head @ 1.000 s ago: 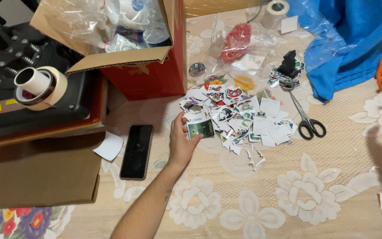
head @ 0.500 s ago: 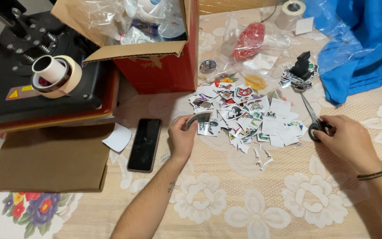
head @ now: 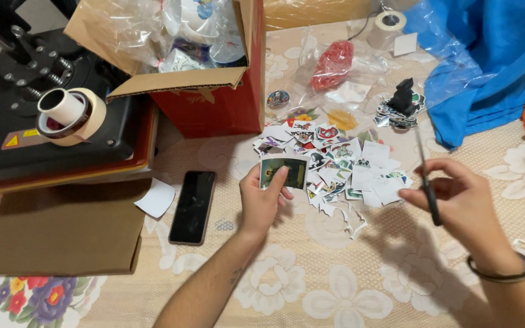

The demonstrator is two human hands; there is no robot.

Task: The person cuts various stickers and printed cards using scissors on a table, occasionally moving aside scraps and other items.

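Left hand pinches a dark rectangular printed card; right hand grips scissors. Cut-sticker pile between hands, red cardboard box beyond left hand.

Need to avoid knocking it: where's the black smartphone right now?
In the head view, the black smartphone lies flat on the floral tablecloth, just left of the left hand, beside a white paper scrap.

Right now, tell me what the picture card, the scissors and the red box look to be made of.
Picture card in the left hand: printed paper or thin card, slightly glossy, held flat with a white border. Scissors in the right hand: slim blades, probably metal; dark handles, likely plastic. Red box: corrugated cardboard, with a fluted edge showing on its brown flap and a red printed outside.
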